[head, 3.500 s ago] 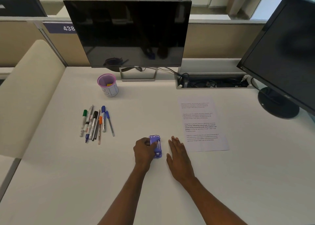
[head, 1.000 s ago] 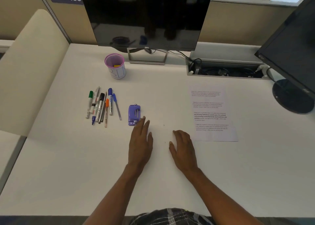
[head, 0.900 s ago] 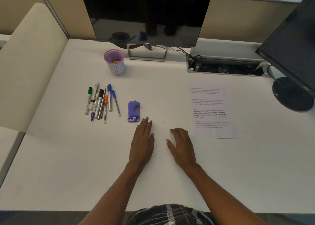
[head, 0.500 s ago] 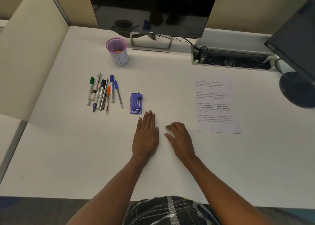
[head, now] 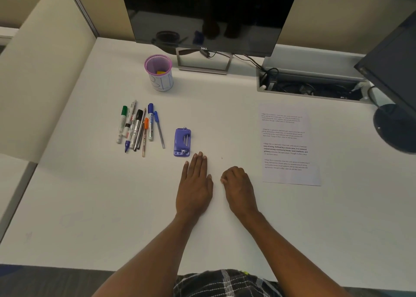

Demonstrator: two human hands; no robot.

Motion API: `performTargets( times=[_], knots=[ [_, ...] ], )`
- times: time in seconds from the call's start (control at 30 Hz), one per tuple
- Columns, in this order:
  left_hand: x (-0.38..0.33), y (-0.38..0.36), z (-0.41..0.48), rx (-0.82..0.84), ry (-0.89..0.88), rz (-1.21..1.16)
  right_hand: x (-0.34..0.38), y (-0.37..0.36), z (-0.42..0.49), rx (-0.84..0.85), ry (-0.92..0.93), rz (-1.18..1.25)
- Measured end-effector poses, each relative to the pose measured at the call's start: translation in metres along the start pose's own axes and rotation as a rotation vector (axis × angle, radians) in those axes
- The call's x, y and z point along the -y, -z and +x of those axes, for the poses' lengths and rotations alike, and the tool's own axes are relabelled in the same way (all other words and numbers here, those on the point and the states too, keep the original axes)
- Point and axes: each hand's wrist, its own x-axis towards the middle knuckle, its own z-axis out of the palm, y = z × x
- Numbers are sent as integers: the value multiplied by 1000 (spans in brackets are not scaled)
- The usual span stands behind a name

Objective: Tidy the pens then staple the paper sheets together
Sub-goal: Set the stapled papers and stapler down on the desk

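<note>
Several pens and markers (head: 139, 127) lie side by side on the white desk (head: 90, 195), left of centre. A pink-rimmed pen cup (head: 159, 73) stands upright behind them, with something yellow inside. To the right of the pens a purple stapler (head: 182, 142) lies flat. Printed paper sheets (head: 288, 145) lie at the right. My left hand (head: 195, 185) rests flat on the desk, fingertips just below the stapler and apart from it. My right hand (head: 239, 187) rests beside it with fingers curled under, holding nothing.
A dark monitor (head: 209, 15) on a metal stand is at the back centre. A second monitor (head: 391, 76) with a round base stands at the right edge. A cable tray (head: 310, 87) is sunk into the desk behind the paper. A beige partition (head: 40, 71) bounds the left.
My left hand let go of the stapler, which now lies beside the pens. Both hands drew back towards me, and my right fingers curled under. The camera tilted downward.
</note>
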Motion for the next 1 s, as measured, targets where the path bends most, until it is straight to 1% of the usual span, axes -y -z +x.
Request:
performTargets(
  times=[0.2,0.37,0.53,0.6,0.7,0.8,0.87,1.0],
  knots=[
    [-1,0,0,3,4,15,-2,0,9,-32,-64,82],
    [-1,0,1,1,8,11,2,4,38,-45,-26,154],
    [-3,-1,3,22,28,2,32,25,113,-50,39,180],
    [-2,0,4,39,32,-17,54,38,149,-85,113,206],
    [-2,2,3,1,32,-8,92,55,206,-147,242,219],
    [-3,3,3,4,40,-41,128,65,259,-211,334,226],
    [-2,4,3,-3,54,-27,149,69,292,-220,360,201],
    [-5,9,3,6,67,8,170,68,344,-196,351,116]
  ],
)
